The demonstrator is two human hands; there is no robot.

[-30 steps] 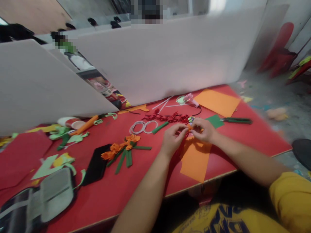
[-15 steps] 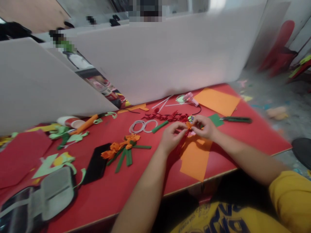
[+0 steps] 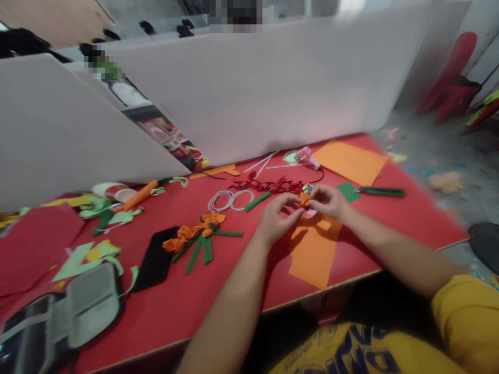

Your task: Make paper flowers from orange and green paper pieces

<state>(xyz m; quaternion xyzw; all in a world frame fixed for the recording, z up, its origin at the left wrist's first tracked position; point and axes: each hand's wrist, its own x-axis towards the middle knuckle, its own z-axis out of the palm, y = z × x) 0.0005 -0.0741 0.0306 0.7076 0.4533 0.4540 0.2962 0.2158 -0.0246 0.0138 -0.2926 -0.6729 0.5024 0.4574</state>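
Paper flower piece (image 3: 303, 198), pinched by both hands (image 3: 275, 221) (image 3: 331, 203) above the worktop (image 3: 390, 218), looks light, soft, easily crushed; fingertip hold at its edges seems best.

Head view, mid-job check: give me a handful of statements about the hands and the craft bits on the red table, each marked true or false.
1. Both hands pinch a small orange paper piece: left hand, right hand. True.
2. The hands work above an orange sheet. True.
3. The pink glue gun is in the right hand's grip. False: it lies on the red table, beyond the hands.
4. The finished orange flowers have blue stems. False: green.
5. A black phone lies left of those flowers. True.
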